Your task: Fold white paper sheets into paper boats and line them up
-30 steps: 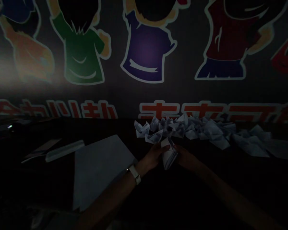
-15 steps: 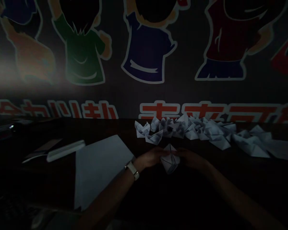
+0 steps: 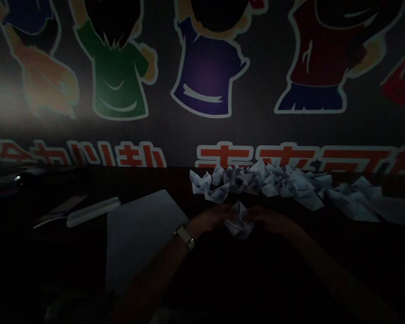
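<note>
Between my two hands is a folded white paper boat (image 3: 239, 226), its pointed peak standing up in the middle. My left hand (image 3: 216, 217), with a pale-banded watch (image 3: 185, 237) on the wrist, pinches the boat's left side. On its right side my right hand (image 3: 263, 218) grips the paper with closed fingers. Dim light hides the fingertips in part. Just beyond my hands lie several finished-looking paper boats (image 3: 216, 193) in a long heap.
A stack of white paper sheets (image 3: 138, 234) lies left of my hands on the dark table. Farther left are a long pale strip-like object (image 3: 93, 212) and a flat card-like piece (image 3: 65, 206). Behind the table rises a wall (image 3: 162, 99) with painted cartoon figures.
The paper between my hands has opened out from a narrow diamond into a wider boat shape with a raised peak. Both hands stay nearly in place.
</note>
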A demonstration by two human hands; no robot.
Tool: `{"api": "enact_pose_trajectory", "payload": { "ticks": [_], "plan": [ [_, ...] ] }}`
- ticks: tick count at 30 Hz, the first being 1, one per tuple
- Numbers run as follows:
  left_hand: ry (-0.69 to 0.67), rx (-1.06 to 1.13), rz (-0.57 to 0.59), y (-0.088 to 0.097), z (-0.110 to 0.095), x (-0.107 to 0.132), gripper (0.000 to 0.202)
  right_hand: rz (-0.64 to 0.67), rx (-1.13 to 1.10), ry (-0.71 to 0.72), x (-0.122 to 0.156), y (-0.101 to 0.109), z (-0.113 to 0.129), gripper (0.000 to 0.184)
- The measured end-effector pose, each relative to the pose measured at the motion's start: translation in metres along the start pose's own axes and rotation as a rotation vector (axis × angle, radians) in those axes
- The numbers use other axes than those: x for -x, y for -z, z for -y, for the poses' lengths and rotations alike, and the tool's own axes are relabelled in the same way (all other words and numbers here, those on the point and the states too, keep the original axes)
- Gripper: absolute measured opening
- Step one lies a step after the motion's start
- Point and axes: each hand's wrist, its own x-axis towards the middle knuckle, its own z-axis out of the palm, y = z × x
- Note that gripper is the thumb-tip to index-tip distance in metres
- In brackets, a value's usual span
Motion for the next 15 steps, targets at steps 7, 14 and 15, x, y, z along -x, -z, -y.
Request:
{"api": "enact_pose_trajectory", "payload": {
  "ticks": [7, 14, 15],
  "plan": [
    [-0.037, -0.058, -0.151, 0.006, 0.007, -0.008, 0.015, -0.085, 0.069, 0.051, -0.005, -0.003, -0.001, 0.013],
    [-0.041, -0.060, -0.228, 0.006, 0.007, -0.005, 0.016, -0.075, 0.101, 0.152, -0.010, -0.001, -0.009, 0.014],
    [-0.059, -0.046, -0.243, 0.007, 0.006, -0.005, 0.018, -0.087, 0.090, 0.194, -0.011, 0.000, -0.011, 0.017]
  ]
}}
